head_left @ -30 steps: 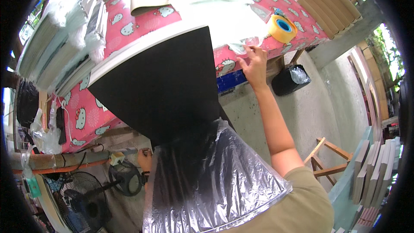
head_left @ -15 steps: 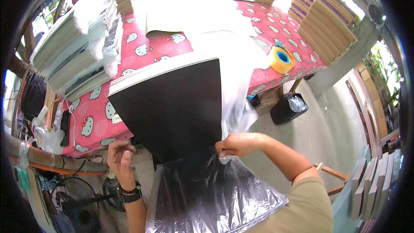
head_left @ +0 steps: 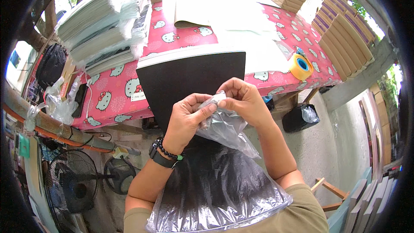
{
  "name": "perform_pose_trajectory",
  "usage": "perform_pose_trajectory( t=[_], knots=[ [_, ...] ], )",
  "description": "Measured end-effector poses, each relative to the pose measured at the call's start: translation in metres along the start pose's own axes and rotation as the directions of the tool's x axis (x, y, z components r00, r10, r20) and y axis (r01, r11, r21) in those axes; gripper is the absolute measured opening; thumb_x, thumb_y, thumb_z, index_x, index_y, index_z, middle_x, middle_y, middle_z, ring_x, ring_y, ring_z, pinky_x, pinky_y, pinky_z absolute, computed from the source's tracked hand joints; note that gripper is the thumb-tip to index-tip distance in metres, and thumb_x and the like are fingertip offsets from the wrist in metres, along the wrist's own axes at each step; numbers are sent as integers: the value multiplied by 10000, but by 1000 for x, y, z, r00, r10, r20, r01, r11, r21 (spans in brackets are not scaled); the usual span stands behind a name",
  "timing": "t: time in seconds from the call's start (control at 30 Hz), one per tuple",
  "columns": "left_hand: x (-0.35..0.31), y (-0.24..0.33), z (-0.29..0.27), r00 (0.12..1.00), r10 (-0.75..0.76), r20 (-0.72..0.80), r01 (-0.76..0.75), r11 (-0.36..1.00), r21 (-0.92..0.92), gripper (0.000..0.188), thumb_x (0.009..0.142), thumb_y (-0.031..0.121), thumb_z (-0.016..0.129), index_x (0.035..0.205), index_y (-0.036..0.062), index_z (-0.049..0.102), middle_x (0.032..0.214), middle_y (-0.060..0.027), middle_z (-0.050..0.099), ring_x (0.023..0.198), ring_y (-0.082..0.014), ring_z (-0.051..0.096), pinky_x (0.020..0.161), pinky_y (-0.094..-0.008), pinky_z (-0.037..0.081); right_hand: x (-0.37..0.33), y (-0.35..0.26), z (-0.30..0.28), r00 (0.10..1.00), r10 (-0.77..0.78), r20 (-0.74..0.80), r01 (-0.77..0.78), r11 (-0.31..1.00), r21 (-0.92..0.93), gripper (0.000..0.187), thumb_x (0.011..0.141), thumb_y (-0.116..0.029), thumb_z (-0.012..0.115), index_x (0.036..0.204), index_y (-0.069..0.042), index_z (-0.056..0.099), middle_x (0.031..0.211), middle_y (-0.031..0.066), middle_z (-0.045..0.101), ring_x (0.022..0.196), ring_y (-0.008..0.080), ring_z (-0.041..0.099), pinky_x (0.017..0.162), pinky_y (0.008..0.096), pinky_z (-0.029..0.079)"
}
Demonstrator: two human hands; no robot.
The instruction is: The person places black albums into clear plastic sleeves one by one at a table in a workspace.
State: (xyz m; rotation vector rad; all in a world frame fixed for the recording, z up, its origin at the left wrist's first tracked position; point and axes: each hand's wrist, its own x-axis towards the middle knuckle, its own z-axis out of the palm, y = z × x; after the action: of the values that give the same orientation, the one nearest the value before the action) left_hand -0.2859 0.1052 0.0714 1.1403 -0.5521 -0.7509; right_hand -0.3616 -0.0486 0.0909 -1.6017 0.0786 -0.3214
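Observation:
Both hands are raised in the middle, close together over a thick black-covered stack of sheets point(head_left: 168, 77). Crumpled clear plastic film point(head_left: 224, 131) hangs between them. My left hand point(head_left: 185, 118), with a watch and bead bracelet at the wrist, pinches the film between thumb and fingers. From the other side, my right hand point(head_left: 246, 103) pinches the same film's bunched top edge. The stack leans with its far end on the table, pale sheet edges showing there. A clear plastic bag point(head_left: 220, 198) covers its near end against my body; the film's join with this bag is partly hidden.
The table point(head_left: 101, 114) has a pink patterned cover. A roll of yellow tape point(head_left: 301, 67) sits at its right edge. Plastic-wrapped paper stacks point(head_left: 103, 21) stand left, brown bundles point(head_left: 345, 43) right. A fan point(head_left: 73, 181) is lower left; a black bin point(head_left: 300, 118) stands on the floor.
My left hand has moved right and up from beside the stack and taken hold of the film. My right hand has risen, lifting film with it. The view has shifted.

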Motion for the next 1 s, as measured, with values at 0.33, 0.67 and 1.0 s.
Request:
perform_pose_trajectory(
  t=[0.33, 0.67, 1.0],
  knots=[
    [8, -11, -11, 995, 33, -90, -51, 976, -212, 162, 812, 178, 592, 877, 32, 565, 729, 20, 565, 553, 2, 425, 474, -147, 322, -4, 8, 17, 995, -9, -95, 19, 994, 104, 143, 829, -159, 560, 768, -29, 566, 629, -45, 505, 573, -3, 423, 488, 168, 353],
    [15, -8, -7, 999, -50, 1, 44, 876, -481, 219, 873, 174, 410, 906, -3, 535, 849, -69, 567, 790, -156, 545, 732, -290, 422, -4, 14, 10, 951, -261, -166, 173, 894, -414, 167, 849, -143, 499, 786, 0, 558, 672, 101, 560, 621, 134, 524, 588, 281, 434],
    [-32, 12, -54, 960, 156, 234, -234, 904, 358, 346, 703, 195, 669, 949, -17, 549, 878, -99, 551, 825, -223, 516, 768, -314, 406, -20, -15, 1, 944, -160, 290, -66, 767, 639, 206, 901, -227, 415, 803, -50, 454, 624, 38, 446, 549, 88, 444, 477, 183, 353]
  ],
)
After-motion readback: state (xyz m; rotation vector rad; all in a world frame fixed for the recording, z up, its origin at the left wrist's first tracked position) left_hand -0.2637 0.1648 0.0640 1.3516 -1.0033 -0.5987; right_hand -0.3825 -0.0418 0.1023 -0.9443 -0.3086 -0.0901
